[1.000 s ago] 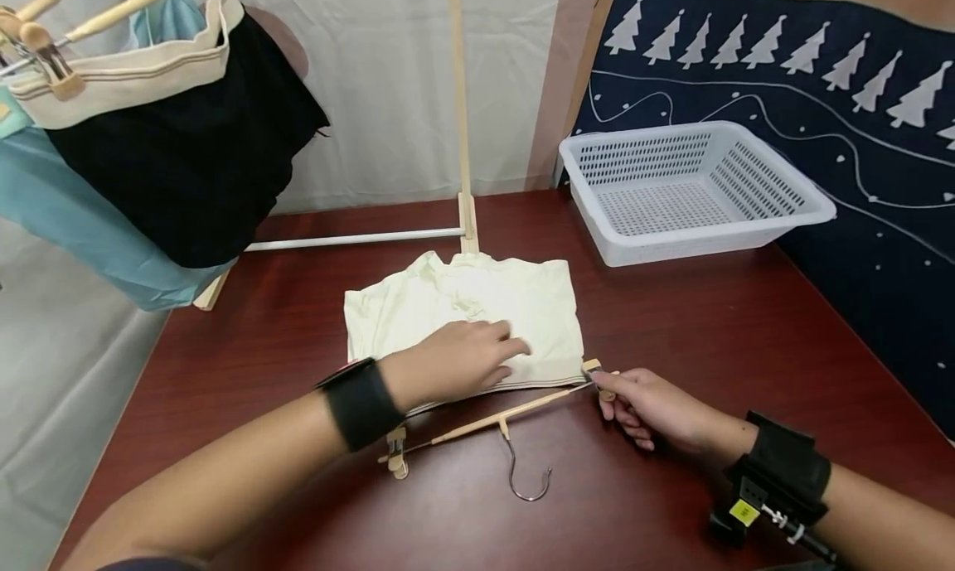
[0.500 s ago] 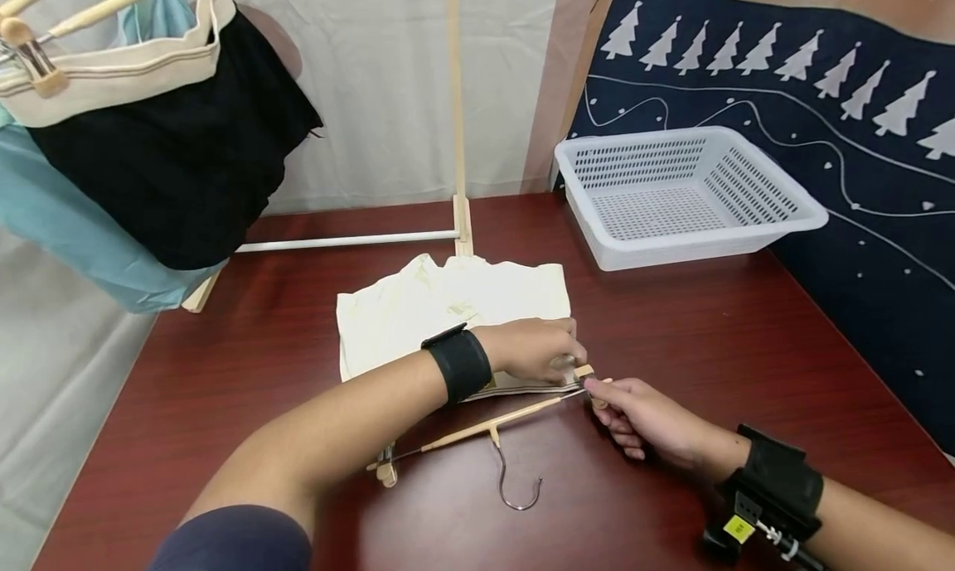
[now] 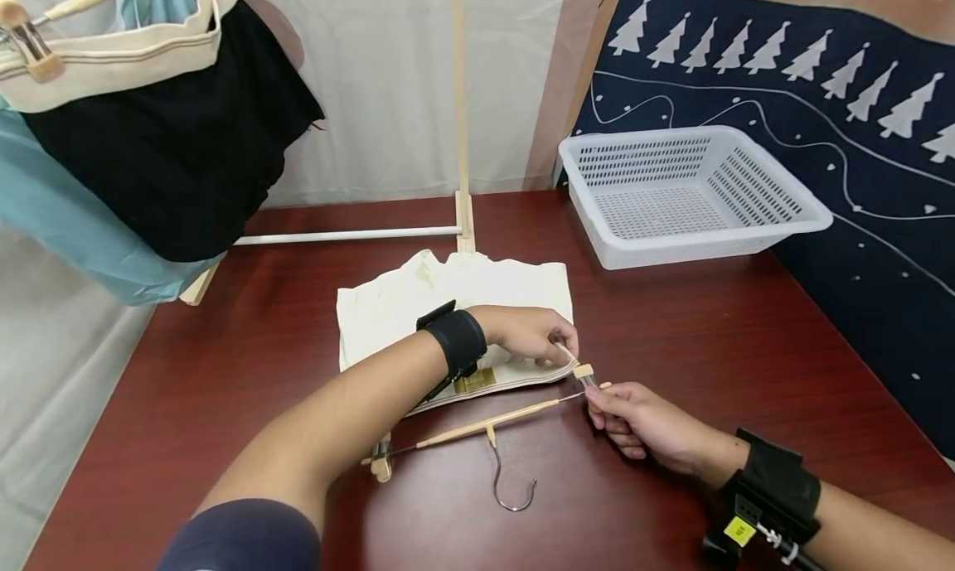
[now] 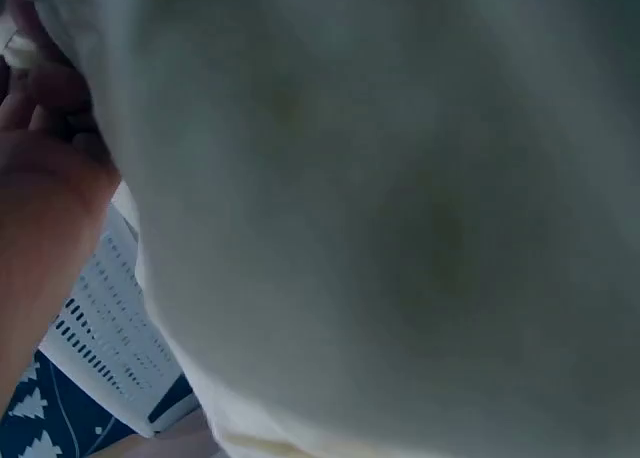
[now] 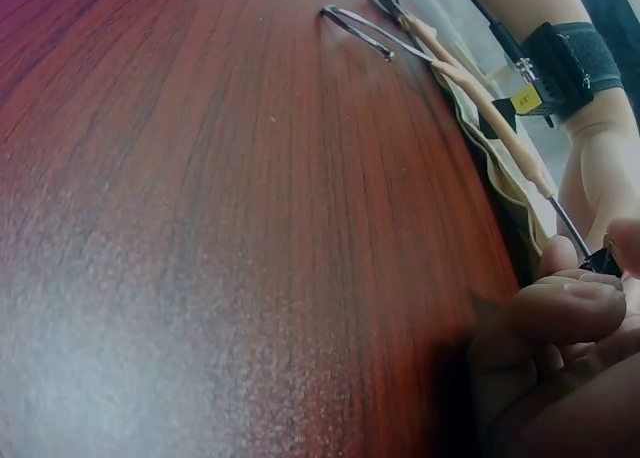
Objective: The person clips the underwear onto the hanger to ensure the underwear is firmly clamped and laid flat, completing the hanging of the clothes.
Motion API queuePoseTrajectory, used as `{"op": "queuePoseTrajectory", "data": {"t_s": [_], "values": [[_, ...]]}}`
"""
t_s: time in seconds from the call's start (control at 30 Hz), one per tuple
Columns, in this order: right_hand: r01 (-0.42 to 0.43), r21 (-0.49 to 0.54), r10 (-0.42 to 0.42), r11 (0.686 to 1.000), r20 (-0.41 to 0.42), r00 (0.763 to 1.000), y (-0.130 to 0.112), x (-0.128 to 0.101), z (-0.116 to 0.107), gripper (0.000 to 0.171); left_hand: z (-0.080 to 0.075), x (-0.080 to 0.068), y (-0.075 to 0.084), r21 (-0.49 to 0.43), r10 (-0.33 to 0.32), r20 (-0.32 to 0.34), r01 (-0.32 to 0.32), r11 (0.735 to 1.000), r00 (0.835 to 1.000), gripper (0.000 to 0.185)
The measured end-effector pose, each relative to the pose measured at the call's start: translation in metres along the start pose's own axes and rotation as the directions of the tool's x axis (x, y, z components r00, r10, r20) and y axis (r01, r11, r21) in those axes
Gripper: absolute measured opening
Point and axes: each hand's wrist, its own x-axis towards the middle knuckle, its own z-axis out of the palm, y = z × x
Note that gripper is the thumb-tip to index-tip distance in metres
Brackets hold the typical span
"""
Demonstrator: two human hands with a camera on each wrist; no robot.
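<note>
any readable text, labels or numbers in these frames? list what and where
No readable text anywhere.
Gold tag on the cream garment: too small to read.
Yellow sticker on the right wristband: marks blurred.
Yellow tag on the left wristband: blurred.
Dark cloth: tree shapes only, no writing.

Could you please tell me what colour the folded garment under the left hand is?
The folded garment is pale cream; the head view shows it best.
</note>
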Motion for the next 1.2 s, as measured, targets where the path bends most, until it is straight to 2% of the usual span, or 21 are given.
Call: {"op": "queuePoseTrajectory", "data": {"t_s": [0.23,0.37,0.6,1.0,1.2], "values": [[0.0,0.038,-0.001,0.999,0.027,1.0,0.001,0.002,-0.002,0.038,-0.007,-0.001,-0.001,-0.08,-0.044,0.06,0.049,0.996,0.997,0.014],[-0.009,0.056,0.008,0.998,0.02,1.0,0.001,0.003,-0.002,0.038,-0.008,-0.003,-0.002,-0.118,-0.061,0.071,0.069,0.991,0.996,0.015],[-0.019,0.092,0.016,0.996,0.036,0.999,0.001,0.006,-0.003,0.038,-0.009,-0.002,-0.006,-0.249,-0.056,0.08,0.075,0.966,0.995,0.014],[-0.064,0.08,0.061,0.995,0.041,0.997,-0.009,0.015,-0.002,0.039,-0.014,-0.003,-0.006,-0.262,-0.039,0.089,0.061,0.963,0.995,0.018],[-0.081,0.01,0.081,0.997,0.025,0.996,-0.01,0.015,-0.003,0.042,-0.012,-0.001,-0.006,-0.259,-0.026,0.086,0.047,0.965,0.996,0.02]]}}
